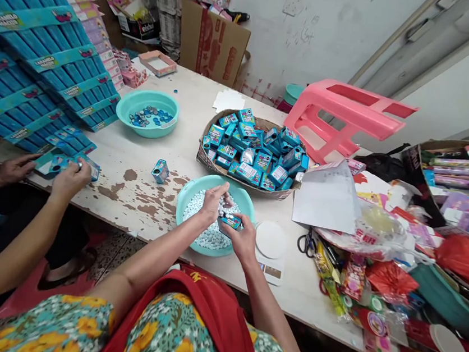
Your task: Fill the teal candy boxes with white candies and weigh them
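Note:
My right hand is closed round a small blue tin, held upright above the front of a turquoise basin. Just over the tin's top, my left hand has its fingers curled round a few white candies. Many more of these white candies lie in the basin under both hands. Behind the basin is a cardboard tray heaped with similar blue tins. One single tin stands on the table to the left.
A white scale sits right of the basin. Another basin holds small blue and silver pieces. Stacked blue display boxes rise at left, near a co-worker's hands. A pink stool and scissors are at right.

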`<state>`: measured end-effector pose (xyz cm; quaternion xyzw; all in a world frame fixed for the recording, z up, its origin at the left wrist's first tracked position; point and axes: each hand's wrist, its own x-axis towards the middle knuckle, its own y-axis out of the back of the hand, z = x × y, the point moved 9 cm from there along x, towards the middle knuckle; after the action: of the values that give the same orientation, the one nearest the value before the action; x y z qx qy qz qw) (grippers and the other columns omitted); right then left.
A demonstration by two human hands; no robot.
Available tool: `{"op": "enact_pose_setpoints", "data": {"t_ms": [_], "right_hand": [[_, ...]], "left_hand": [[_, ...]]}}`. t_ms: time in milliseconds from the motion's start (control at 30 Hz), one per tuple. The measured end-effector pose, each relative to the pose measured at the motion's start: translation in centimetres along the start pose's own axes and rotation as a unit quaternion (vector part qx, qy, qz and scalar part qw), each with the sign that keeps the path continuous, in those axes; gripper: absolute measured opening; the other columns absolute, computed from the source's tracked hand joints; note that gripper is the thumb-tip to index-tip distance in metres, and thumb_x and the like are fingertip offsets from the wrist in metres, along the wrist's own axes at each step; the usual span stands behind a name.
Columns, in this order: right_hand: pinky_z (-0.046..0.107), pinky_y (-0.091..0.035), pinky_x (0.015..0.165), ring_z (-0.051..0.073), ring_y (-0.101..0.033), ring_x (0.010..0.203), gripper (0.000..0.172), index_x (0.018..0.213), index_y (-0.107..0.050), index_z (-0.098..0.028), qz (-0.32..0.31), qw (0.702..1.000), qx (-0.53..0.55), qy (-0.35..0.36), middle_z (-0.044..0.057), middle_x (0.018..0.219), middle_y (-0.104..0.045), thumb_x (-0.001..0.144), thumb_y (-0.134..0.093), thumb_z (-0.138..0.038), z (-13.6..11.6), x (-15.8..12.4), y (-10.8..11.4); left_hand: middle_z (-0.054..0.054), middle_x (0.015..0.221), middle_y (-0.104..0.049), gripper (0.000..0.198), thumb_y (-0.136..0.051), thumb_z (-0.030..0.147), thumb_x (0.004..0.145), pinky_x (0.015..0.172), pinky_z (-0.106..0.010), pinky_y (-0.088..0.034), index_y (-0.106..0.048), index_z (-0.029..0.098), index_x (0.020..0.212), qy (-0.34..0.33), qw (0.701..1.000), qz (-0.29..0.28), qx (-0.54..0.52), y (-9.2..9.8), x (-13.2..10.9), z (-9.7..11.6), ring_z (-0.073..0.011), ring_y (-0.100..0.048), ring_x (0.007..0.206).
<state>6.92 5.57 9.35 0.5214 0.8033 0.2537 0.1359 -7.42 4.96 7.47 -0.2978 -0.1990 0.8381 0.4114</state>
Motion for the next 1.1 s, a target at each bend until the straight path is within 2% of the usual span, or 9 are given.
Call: {"op": "enact_pose_setpoints", "data": {"t_ms": [300, 500, 633, 800, 867, 933, 967, 1033, 1100], "right_hand": [[0.035, -0.046, 0.082, 0.023, -0.062, 0.090, 0.033, 0.096, -0.064, -0.021, -0.001, 1.000, -0.010, 0.010, 0.004, 0.095, -0.067, 0.067, -0.070, -0.036, -0.3, 0.4, -0.2], [0.035, -0.047, 0.081, 0.023, -0.062, 0.091, 0.031, 0.096, -0.064, -0.023, 0.028, 0.999, -0.019, 0.015, 0.003, 0.095, -0.068, 0.067, -0.070, -0.034, -0.5, 0.7, 0.7], [0.035, -0.047, 0.081, 0.023, -0.063, 0.090, 0.030, 0.095, -0.065, -0.023, 0.036, 0.999, -0.012, 0.010, 0.003, 0.094, -0.068, 0.067, -0.070, -0.032, -0.5, 1.0, 1.0], [0.035, -0.047, 0.082, 0.022, -0.062, 0.090, 0.032, 0.095, -0.066, -0.022, 0.030, 0.999, 0.027, -0.010, 0.002, 0.093, -0.068, 0.065, -0.073, -0.033, 0.4, 1.6, 0.4], [0.035, -0.047, 0.082, 0.022, -0.063, 0.089, 0.033, 0.094, -0.066, -0.021, 0.032, 0.998, 0.055, -0.027, 0.002, 0.093, -0.068, 0.064, -0.074, -0.034, 0.9, 1.6, 0.5], [0.036, -0.047, 0.082, 0.023, -0.063, 0.090, 0.036, 0.093, -0.067, -0.021, 0.037, 0.995, 0.088, -0.043, 0.002, 0.093, -0.069, 0.062, -0.075, -0.037, 1.4, 1.3, 1.2], [0.036, -0.047, 0.082, 0.023, -0.063, 0.090, 0.037, 0.094, -0.067, -0.021, 0.040, 0.992, 0.105, -0.049, 0.003, 0.094, -0.069, 0.062, -0.076, -0.039, 1.6, 1.0, 1.8], [0.035, -0.048, 0.081, 0.023, -0.062, 0.091, 0.042, 0.098, -0.066, -0.021, 0.050, 0.987, 0.138, -0.058, 0.004, 0.097, -0.069, 0.062, -0.076, -0.041, 2.0, 0.4, 3.3], [0.035, -0.049, 0.080, 0.023, -0.062, 0.091, 0.045, 0.101, -0.065, -0.021, 0.064, 0.983, 0.158, -0.069, 0.005, 0.098, -0.068, 0.063, -0.076, -0.042, 2.4, -0.2, 5.0]], "left_hand": [[0.001, 0.054, -0.053, 0.037, -0.070, 0.048, 0.069, 0.048, -0.024, -0.040, -0.052, 0.016, 0.061, -0.032, 0.999, 0.000, 0.037, -0.3, -0.5, 0.7, -0.0104, -0.051, 0.047], [0.002, 0.053, -0.051, 0.036, -0.068, 0.045, 0.072, 0.048, -0.022, -0.038, -0.051, 0.017, 0.059, -0.065, 0.996, -0.027, 0.063, -1.5, -0.6, 1.5, -0.0086, -0.048, 0.046], [0.001, 0.050, -0.051, 0.036, -0.065, 0.047, 0.075, 0.047, -0.022, -0.036, -0.053, 0.017, 0.059, -0.051, 0.995, -0.034, 0.075, -2.0, -0.3, 1.1, -0.0094, -0.049, 0.045], [-0.001, 0.046, -0.048, 0.044, -0.062, 0.048, 0.077, 0.051, -0.025, -0.040, -0.050, 0.017, 0.048, -0.042, 0.996, -0.040, 0.071, -2.7, 0.0, 0.8, -0.0110, -0.049, 0.045], [0.000, 0.046, -0.046, 0.044, -0.061, 0.048, 0.076, 0.053, -0.026, -0.042, -0.048, 0.017, 0.048, -0.038, 0.997, -0.044, 0.049, -2.6, 0.5, 1.0, -0.0114, -0.049, 0.046], [0.001, 0.049, -0.045, 0.043, -0.060, 0.050, 0.077, 0.056, -0.028, -0.044, -0.047, 0.018, 0.050, -0.038, 0.998, -0.038, 0.039, -1.6, 1.4, 1.2, -0.0122, -0.050, 0.049], [0.000, 0.051, -0.045, 0.044, -0.057, 0.052, 0.077, 0.059, -0.029, -0.046, -0.046, 0.018, 0.051, -0.042, 0.997, -0.023, 0.056, -0.7, 2.0, 1.3, -0.0128, -0.050, 0.051], [-0.001, 0.055, -0.048, 0.045, -0.047, 0.057, 0.080, 0.063, -0.031, -0.047, -0.047, 0.019, 0.055, -0.058, 0.982, -0.002, 0.179, 1.3, 3.2, 0.9, -0.0144, -0.051, 0.055], [-0.002, 0.060, -0.052, 0.043, -0.048, 0.056, 0.078, 0.068, -0.033, -0.046, -0.050, 0.020, 0.056, -0.069, 0.936, -0.015, 0.344, 2.4, 4.0, -0.7, -0.0172, -0.053, 0.062]]}}
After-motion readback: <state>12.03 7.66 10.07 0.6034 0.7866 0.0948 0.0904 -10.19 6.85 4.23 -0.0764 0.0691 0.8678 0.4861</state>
